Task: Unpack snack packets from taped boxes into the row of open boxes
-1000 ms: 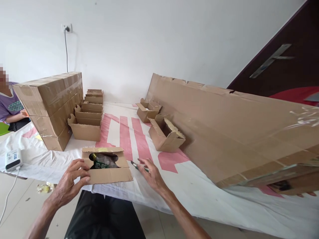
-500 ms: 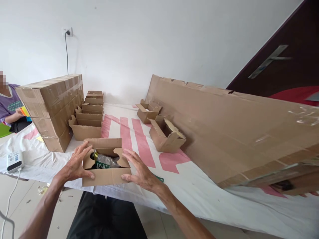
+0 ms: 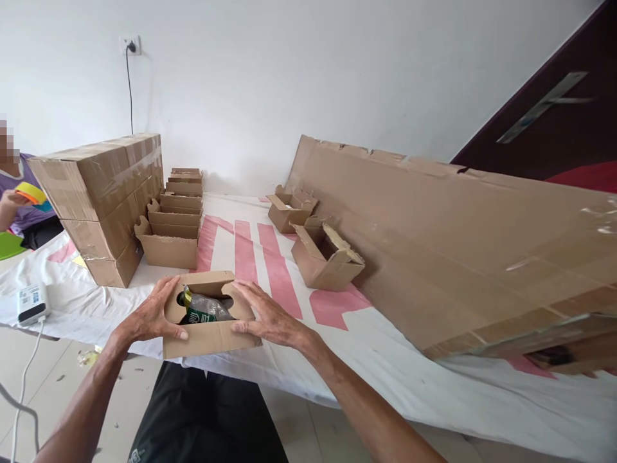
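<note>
Your left hand [image 3: 154, 315] and right hand [image 3: 267, 318] are apart, one on each side of a small cardboard box [image 3: 208, 321] that sits at the near edge of the table [image 3: 385, 366], a little left of its middle. Each hand is pressed flat against an end of the box, thumbs lying along the front wall, fingers curled over the side flaps. The flaps stand partly folded inward, and through the gap between them you can see a green bottle in clear plastic wrap [image 3: 205, 307] lying inside.

The table is covered with a white cloth marked with broad pink stripes [image 3: 274, 270]. Toward the far left corner stands a stack of taped cartons [image 3: 99, 206], and just beside it a row of open small boxes [image 3: 174, 222] runs back toward the wall. Two more open boxes [image 3: 313, 241] lie near the middle of the table, touching a long flattened cardboard sheet [image 3: 457, 244] that leans along the right side. A white power adapter [image 3: 31, 302] rests at the left edge. Another person's hand [image 3: 12, 199] holds a roll of tape [image 3: 29, 191] beyond the left edge.
</note>
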Motion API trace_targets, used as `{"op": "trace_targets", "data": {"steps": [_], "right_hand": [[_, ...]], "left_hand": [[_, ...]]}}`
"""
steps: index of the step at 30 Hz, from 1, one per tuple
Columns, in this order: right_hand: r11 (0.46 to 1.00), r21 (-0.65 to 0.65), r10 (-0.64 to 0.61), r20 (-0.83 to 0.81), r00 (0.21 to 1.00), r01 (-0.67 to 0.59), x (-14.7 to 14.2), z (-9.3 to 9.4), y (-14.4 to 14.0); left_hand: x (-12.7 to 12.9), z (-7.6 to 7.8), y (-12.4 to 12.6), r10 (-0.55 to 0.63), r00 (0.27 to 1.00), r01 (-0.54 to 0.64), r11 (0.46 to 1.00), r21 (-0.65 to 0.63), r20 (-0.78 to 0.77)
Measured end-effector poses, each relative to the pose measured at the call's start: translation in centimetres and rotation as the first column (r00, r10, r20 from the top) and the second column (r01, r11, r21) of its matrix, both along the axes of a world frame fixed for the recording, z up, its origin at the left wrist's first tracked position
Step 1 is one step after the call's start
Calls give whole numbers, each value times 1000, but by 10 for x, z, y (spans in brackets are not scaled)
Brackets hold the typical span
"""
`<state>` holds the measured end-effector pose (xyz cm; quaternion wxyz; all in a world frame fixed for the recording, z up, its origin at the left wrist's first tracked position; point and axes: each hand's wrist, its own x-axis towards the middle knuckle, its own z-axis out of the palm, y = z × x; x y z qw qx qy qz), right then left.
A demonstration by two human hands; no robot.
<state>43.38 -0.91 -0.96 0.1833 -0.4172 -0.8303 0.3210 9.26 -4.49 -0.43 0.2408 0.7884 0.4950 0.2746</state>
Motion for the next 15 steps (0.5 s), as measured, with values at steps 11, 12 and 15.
{"op": "trace_targets", "data": {"steps": [11, 12, 15], "right_hand": [[936, 302, -195, 11, 981, 183, -32, 13, 1], [918, 339, -209, -35, 977, 209, -27, 11, 2], [815, 498, -273, -117, 955, 294, -10, 5, 10]], "left_hand": [[31, -5, 1, 265, 964, -261, 953, 156, -11], [30, -4, -1, 274, 962, -273, 942, 194, 23], [25, 6, -11, 326, 943, -330, 875, 354, 72]]}}
